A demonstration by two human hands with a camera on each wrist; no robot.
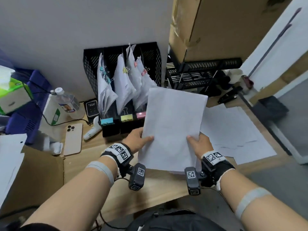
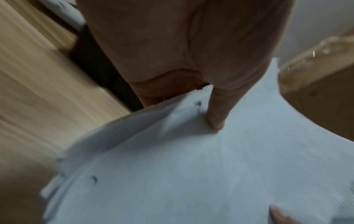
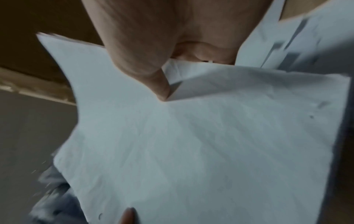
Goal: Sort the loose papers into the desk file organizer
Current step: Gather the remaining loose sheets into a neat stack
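I hold a stack of white papers (image 1: 173,127) up over the desk with both hands. My left hand (image 1: 138,139) pinches its left edge, thumb on top. My right hand (image 1: 198,142) pinches the right edge the same way. In the left wrist view the thumb presses on the white papers (image 2: 191,166); the right wrist view shows the same grip on the papers (image 3: 191,144). The black mesh file organizer (image 1: 123,80) stands behind, against the wall, its slots holding clipped paper bundles. More loose sheets (image 1: 233,130) lie on the desk to the right.
A phone (image 1: 73,139), a water bottle (image 1: 70,102) and a tissue box (image 1: 13,95) sit at the left. A black wire rack (image 1: 205,75) under a cardboard box (image 1: 216,27) stands at the back right. Cardboard (image 1: 33,177) covers the desk's near left.
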